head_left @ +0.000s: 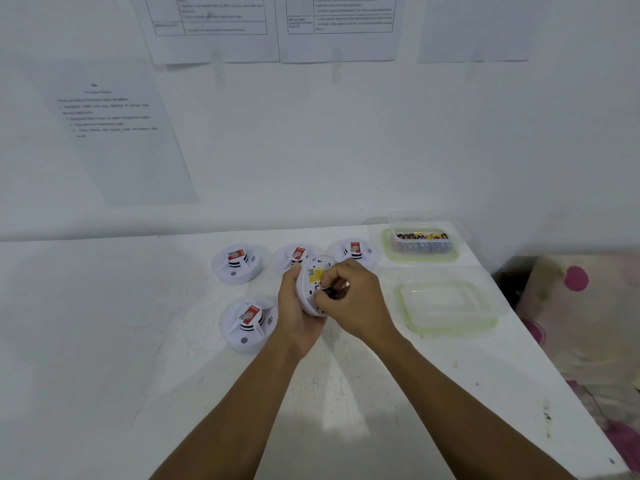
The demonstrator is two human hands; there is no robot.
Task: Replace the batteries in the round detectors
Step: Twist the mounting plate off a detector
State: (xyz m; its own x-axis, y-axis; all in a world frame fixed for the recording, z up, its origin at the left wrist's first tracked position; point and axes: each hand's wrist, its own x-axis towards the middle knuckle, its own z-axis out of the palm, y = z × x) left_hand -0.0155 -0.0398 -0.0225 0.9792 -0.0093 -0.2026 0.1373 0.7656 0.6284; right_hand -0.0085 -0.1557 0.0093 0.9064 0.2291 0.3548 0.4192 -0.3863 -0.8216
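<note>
White plastic, round: the held detector (pixel 313 277) is up off the table (pixel 138 341), on edge, with its back and yellow label turned to the camera. The left hand (pixel 294 306) cups it from behind and below, fingers curled round the rim, thumb at the top edge. The right hand (pixel 353 299) is at the back face, thumb and fingers pinching a small dark battery (pixel 329 292) against the lower part, where the bay seems to be. I cannot tell whether the cell is going in or coming out, nor whether another sits in the bay. Around the hands four more units lie dome up on the table, each with a red sticker. The near detector (pixel 249 322) is just left of the left wrist. Behind it, in a row, are the left detector (pixel 237 263), the middle detector (pixel 294 254), partly hidden by the held one, and the right detector (pixel 353 251). None shows its back, so nothing tells whether they are done or waiting. Right of the row a clear box (pixel 420 240) of batteries stands on a green-rimmed lid (pixel 389 252). Nearer is a second clear tub (pixel 446 304). No spent cells are in sight outside the box. Judgement: mid-swap on one unit of five, probably early. This one has yet to be closed and set down, and the other four likely remain. Sheets (pixel 114 133) on the wall are too blurred to read.
</note>
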